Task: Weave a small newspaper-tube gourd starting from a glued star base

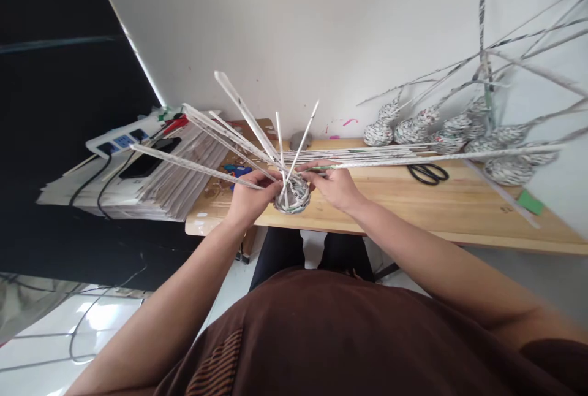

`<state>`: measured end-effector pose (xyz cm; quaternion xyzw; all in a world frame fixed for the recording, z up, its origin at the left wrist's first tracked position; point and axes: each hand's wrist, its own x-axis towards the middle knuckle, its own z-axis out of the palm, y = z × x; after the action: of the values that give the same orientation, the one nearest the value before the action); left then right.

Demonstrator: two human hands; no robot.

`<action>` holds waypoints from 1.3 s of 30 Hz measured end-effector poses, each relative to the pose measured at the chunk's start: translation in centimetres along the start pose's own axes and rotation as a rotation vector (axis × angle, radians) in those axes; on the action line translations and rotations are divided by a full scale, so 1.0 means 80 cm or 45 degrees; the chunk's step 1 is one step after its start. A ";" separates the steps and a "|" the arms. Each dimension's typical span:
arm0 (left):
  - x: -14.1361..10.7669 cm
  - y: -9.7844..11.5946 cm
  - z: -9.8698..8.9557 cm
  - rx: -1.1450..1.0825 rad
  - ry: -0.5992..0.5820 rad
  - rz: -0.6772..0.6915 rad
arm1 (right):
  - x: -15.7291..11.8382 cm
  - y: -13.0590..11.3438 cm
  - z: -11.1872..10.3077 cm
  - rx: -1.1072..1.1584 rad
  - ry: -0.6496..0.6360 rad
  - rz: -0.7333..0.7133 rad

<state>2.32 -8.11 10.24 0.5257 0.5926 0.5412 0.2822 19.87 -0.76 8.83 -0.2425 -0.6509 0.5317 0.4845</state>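
Note:
A small round woven paper basket (pixel 298 195) is held between my two hands above the table's front edge. Several pale rolled-paper strips fan up and outward from it. My left hand (pixel 252 195) is closed on the basket's left side, thumb at the rim, with strips passing by its fingers. On the other side, my right hand (pixel 333 182) pinches the basket's right rim. A long paper strip (pixel 441 157) runs from the fingers of that hand out to the right. Parts of the fingers of both hands are hidden behind the basket and strips.
Paper stacks (pixel 184 169) bear a phone (pixel 149 157) and a power strip (pixel 122 138) at left. Black-handled scissors (pixel 427 173) and a bundle of paper rods lie on the wooden table (pixel 395 200). Several woven gourd shapes (pixel 411 130) stand by the wall, long strips jutting out.

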 end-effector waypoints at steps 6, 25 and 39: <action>0.016 -0.021 0.004 0.005 0.018 -0.028 | 0.012 0.034 -0.002 0.028 0.034 0.066; 0.069 -0.095 -0.013 0.606 -0.222 0.034 | 0.034 0.111 0.005 -0.338 -0.007 0.094; 0.079 -0.083 -0.024 0.544 -0.415 -0.019 | 0.031 0.114 0.000 -0.375 -0.051 0.061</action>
<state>-3.32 -1.98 5.94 0.6493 0.6439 0.3098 0.2605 17.01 4.20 1.28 -0.3160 -0.7255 0.4465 0.4178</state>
